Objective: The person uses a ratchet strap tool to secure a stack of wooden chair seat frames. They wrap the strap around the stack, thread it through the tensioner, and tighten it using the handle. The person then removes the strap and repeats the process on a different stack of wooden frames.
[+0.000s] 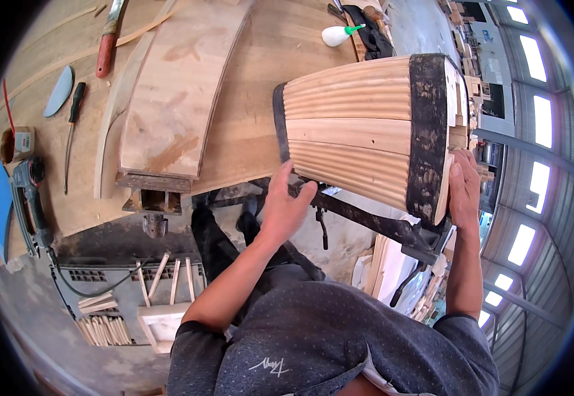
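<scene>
A tapered wooden staved tub [346, 129], its sides partly ribbed, lies on its side at the bench's right edge. One dark band [428, 138] circles its wide end, and a thinner one rings the narrow end. My left hand [285, 206] is by the lower side near the narrow end, thumb and forefinger apart, fingertips at the wood. At the wide end, my right hand [464, 188] is closed over the rim, some fingers hidden behind it. Below the tub runs a dark metal bar clamp [372, 221] with handles.
On the wooden bench [247, 132] lie a broad curved board [174, 99], a red-handled tool [106, 53], a screwdriver [75, 105] and a nail gun [34, 198]. A white glue bottle [333, 36] with green nozzle lies beyond the tub. Wooden strips [105, 330] are stacked below left.
</scene>
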The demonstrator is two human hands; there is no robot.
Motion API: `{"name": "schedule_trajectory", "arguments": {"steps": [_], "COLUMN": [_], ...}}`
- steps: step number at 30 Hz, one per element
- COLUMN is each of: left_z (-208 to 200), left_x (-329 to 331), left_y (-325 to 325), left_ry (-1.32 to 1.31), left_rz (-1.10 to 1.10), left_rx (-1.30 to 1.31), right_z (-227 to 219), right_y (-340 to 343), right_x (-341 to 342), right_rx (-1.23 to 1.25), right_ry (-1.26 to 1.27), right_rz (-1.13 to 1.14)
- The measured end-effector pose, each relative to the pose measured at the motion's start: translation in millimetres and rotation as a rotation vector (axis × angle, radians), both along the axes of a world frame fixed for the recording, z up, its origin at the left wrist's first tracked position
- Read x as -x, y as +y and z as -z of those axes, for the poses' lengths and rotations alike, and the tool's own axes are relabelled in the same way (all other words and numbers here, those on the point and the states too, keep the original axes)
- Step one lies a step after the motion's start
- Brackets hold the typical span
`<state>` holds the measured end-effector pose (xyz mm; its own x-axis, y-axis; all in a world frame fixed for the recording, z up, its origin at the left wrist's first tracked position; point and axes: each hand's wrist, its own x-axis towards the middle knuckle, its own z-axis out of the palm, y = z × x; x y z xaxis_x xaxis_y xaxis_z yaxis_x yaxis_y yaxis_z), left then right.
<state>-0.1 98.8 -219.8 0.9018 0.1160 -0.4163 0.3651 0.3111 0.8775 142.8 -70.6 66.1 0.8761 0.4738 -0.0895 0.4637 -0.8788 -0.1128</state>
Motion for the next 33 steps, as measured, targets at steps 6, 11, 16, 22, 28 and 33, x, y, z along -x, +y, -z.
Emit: {"name": "schedule_trajectory", "arguments": {"steps": [6, 11, 16, 22, 28, 33], "left_z": [-38, -68, -84, -114, -178, -193], "left_x": [-38, -69, -84, -106, -172, -182], "left_y": [2, -9, -19, -2, 29, 25], "left_ry": [-0.318, -0.545, -0.504, -0.668, -0.753, -0.639], "left_rz": [0.004, -0.013, 0.023, -0.069, -0.050, 0.012], "left_rx": [-0.206, -0.230, -0.222, -0.158, 0.071, 0.185], "right_z": [-2, -8, -10, -11, -16, -9], "right_y": [5, 7, 8, 3, 4, 0], "right_x": [1, -3, -1, -1, -2, 1], "right_rx": [-0.019, 0.013, -0.098, -0.073, -0.106, -0.201], "right_ry": [0.008, 0.049, 0.047, 0.030, 0.010, -0.045], "right_rz": [-0.005, -0.016, 0.027, 0.019, 0.014, 0.004]}}
